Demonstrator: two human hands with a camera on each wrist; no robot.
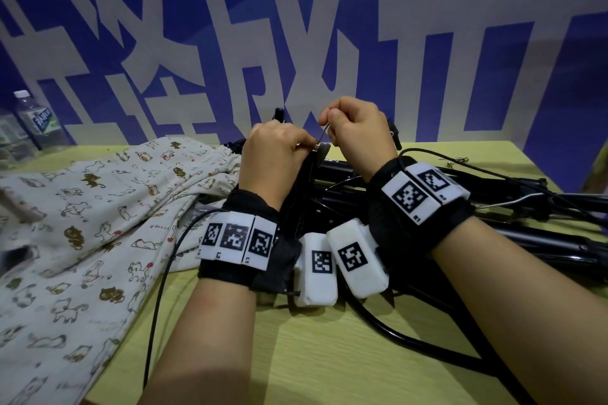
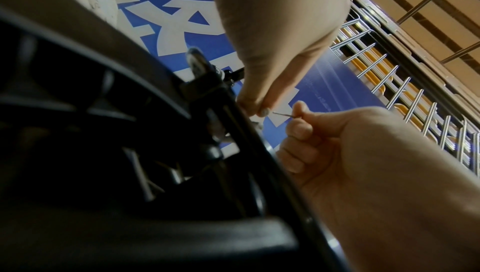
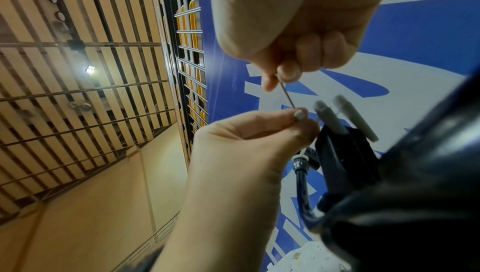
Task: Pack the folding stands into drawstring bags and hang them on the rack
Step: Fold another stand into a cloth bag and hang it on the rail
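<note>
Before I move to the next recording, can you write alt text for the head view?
Both hands, the left hand and right hand, pinch a thin dark cord between them above a pile of black folding stands on a yellow-green table. A cat-print fabric bag lies to the left, a water bottle behind it.

Large white characters on the blue wall banner [image 1: 427,82], cropped and unreadable; bottle label [image 1: 42,118] illegible.

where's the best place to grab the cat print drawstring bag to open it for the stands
Probably at its gathered mouth, the puckered end beside the black folding stands. The cat-print bag lies flat on the table with that end toward the stands, so come from the right. Both hands now pinch a thin cord.
</note>
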